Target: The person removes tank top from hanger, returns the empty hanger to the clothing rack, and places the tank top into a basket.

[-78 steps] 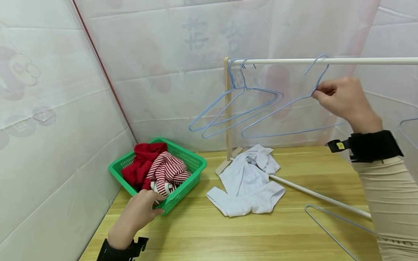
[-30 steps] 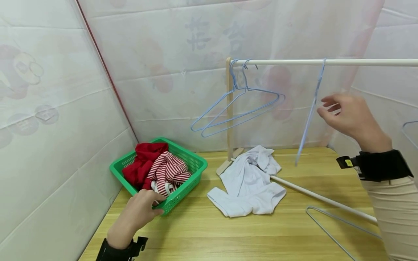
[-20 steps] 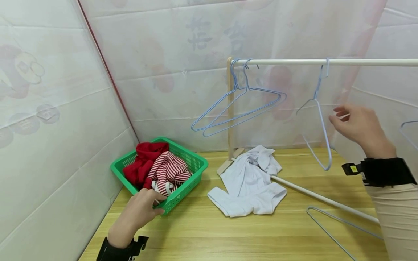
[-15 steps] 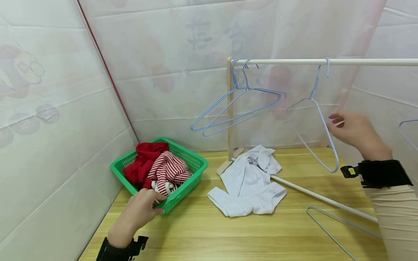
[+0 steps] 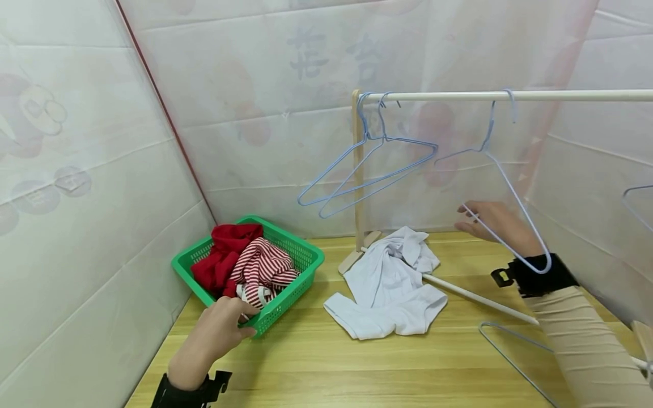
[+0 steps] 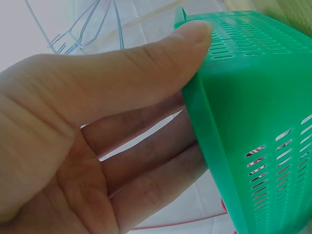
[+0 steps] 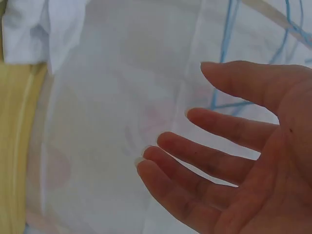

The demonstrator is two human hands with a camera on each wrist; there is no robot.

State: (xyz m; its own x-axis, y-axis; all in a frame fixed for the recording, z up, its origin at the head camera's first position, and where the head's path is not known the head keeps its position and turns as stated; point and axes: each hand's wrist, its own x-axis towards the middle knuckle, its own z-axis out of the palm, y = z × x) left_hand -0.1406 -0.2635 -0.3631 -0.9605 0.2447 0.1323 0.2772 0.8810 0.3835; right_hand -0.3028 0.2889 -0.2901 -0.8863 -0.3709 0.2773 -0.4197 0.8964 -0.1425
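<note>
My left hand grips the near rim of the green plastic basket, its thumb outside and its fingers behind the rim. Crumpled inside lie a red garment and a red-and-white striped garment. Beyond the lower part of a blue wire hanger, my right hand reaches leftward above the table with nothing in its grasp. In the right wrist view its fingers are spread and loosely bent. To its left, a white garment lies rumpled on the table.
Several blue hangers hang at the left end of a white rail on a wooden post. A lower white rod runs under the white garment. Another hanger lies near the table's front, partly behind my right sleeve.
My right hand has let go of the hanger on the rail and moved down, then left behind it. The released hanger has swung round. My left hand stays at the basket.
</note>
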